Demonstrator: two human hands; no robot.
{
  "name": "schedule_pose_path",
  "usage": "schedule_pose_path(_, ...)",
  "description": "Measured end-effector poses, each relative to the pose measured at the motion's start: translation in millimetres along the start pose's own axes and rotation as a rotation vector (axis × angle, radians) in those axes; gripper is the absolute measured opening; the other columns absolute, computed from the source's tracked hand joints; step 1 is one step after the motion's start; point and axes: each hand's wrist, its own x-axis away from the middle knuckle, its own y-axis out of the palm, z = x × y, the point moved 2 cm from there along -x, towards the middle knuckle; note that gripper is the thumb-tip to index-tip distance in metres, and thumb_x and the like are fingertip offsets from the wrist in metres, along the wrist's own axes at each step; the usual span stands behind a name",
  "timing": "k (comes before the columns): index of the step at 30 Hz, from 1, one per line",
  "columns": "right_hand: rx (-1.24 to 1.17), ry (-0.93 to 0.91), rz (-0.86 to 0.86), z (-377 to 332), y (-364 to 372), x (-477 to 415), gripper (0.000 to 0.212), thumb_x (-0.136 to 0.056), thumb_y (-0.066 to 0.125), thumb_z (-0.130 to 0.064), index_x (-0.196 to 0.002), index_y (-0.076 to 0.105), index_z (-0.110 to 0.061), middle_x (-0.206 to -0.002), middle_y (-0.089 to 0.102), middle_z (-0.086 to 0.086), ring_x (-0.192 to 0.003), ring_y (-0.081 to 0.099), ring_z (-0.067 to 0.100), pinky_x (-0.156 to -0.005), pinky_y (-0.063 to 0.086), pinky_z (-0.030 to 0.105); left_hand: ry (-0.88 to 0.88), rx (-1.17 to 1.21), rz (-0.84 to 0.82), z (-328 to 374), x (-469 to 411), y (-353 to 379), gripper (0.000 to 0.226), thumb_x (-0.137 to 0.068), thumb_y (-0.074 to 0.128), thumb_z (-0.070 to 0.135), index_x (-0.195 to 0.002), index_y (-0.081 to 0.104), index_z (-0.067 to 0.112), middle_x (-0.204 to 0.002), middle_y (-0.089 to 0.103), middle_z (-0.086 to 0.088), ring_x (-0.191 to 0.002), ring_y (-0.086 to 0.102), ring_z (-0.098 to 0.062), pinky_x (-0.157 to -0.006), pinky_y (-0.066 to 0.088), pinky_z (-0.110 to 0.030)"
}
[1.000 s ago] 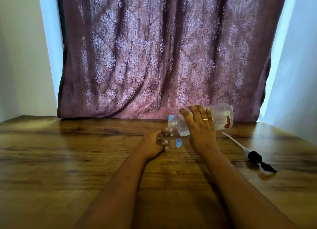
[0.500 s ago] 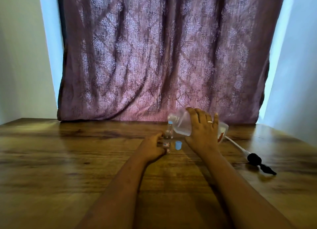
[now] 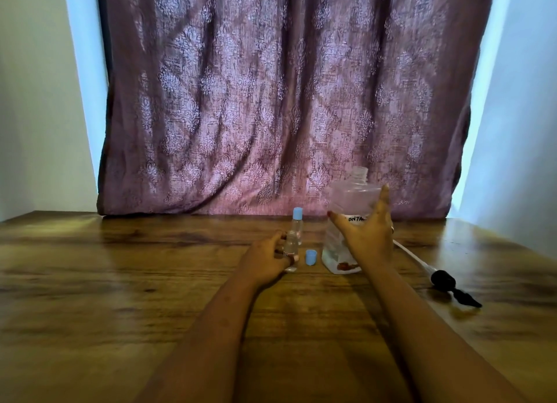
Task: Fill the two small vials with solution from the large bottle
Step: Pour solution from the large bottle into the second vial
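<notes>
A mauve patterned curtain filled the upper middle of the frame, pale walls showing on either side. Below it a dark wooden table ran across the whole lower half. The large bottle, clear plastic with its neck uncapped, stood upright on the table right of centre, bearing a handwritten label at mid-height and a red mark near its base. The right hand grasped it from the front, thumb stretched leftward across the label and forefinger running up the bottle's right side. The left hand, at centre, was curled around the open vial, which stood upright on the table with clear liquid inside. At the lower right lay a pump, its black head nearest the frame edge and its thin white tube slanting up towards the bottle. The capped vial stood upright just behind the open one, topped in blue. A loose blue cap sat on the table between the open vial and the large bottle, touching neither.
</notes>
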Motion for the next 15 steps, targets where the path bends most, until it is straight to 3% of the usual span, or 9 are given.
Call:
schedule_pose_path(6, -0.019, -0.001, -0.07, 2.2, 6.3, -3.2, 0.115, -0.069, 0.073, -0.048, -0.148, -0.007, -0.023, -0.151, 0.017, 0.015, -0.134, 0.025, 0.037, -0.103, 0.031, 0.053, -0.013, -0.026, -0.008, -2.8, -1.6, 1.3, 0.041, -0.088, 0.068, 0.034, -0.127, 0.058, 0.03, -0.118, 0.07, 0.002, -0.104, 0.067, -0.019, -0.094, 0.055, -0.047)
schedule_pose_path(10, 0.037, -0.16, 0.071, -6.9, 1.0, -0.5, 0.114, -0.069, 0.074, -0.05, -0.148, -0.002, -0.017, -0.153, 0.006, 0.014, -0.138, 0.013, 0.035, -0.107, 0.023, 0.054, -0.02, -0.04, -0.002, -2.9, -3.2, 1.5, 0.036, -0.09, 0.066, 0.031, -0.125, 0.06, 0.028, -0.113, 0.07, 0.002, -0.099, 0.068, -0.02, -0.091, 0.056, -0.047)
schedule_pose_path(13, 0.122, -0.506, 0.195, -20.8, -1.8, 5.0, 0.078, -0.078, 0.068, -0.033, -0.141, 0.026, -0.016, -0.141, 0.025, 0.008, -0.128, 0.031, 0.03, -0.101, 0.037, 0.043, -0.042, -0.032, 0.002, -4.4, -4.1, 1.1, 0.033, -0.092, 0.063, 0.029, -0.125, 0.058, 0.027, -0.107, 0.071, 0.0, -0.088, 0.069, -0.022, -0.086, 0.059, -0.047)
schedule_pose_path(15, 0.162, -0.702, 0.165, -29.6, 3.3, 12.2, 0.043, -0.08, 0.057, -0.02, -0.121, 0.048, -0.013, -0.122, 0.045, 0.009, -0.109, 0.046, 0.027, -0.086, 0.047, 0.038, -0.049, -0.05, 0.009, -5.5, -4.4, 1.2, 0.035, -0.093, 0.062, 0.03, -0.127, 0.056, 0.027, -0.109, 0.07, -0.001, -0.087, 0.068, -0.025, -0.083, 0.057, -0.047)
